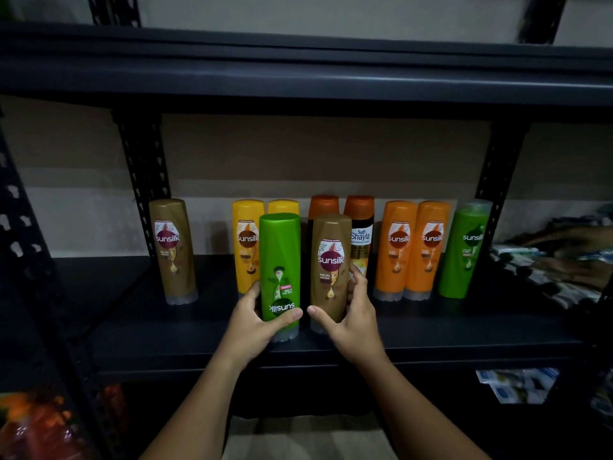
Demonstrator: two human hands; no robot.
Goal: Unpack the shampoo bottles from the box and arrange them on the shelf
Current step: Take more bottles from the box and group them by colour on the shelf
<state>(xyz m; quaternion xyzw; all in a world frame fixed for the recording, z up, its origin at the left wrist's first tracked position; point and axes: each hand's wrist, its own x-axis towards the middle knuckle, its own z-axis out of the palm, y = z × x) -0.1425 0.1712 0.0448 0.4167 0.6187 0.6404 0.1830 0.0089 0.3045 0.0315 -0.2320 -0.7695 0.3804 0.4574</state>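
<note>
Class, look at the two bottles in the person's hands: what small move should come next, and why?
Probably flip the green bottle in the left hand: its label reads upside down, unlike the brown bottle in the right hand and those in the back row.

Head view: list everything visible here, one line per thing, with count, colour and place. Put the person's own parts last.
Shelf: one, black metal, across the frame; another board above.
Brown bottles: two; one standing alone at back left, one at front centre in the right hand.
Yellow bottles: two, back row, left of centre.
Green bottles: two; one at front, label upside down, in the left hand; one at back right.
Dark bottles with orange tops: two, back centre.
Orange bottles: two, back row, right of centre.
Packets: blue-white, lower right, blurred.
Left hand: one, fingers round the front green bottle.
Right hand: one, fingers round the front brown bottle.
</note>
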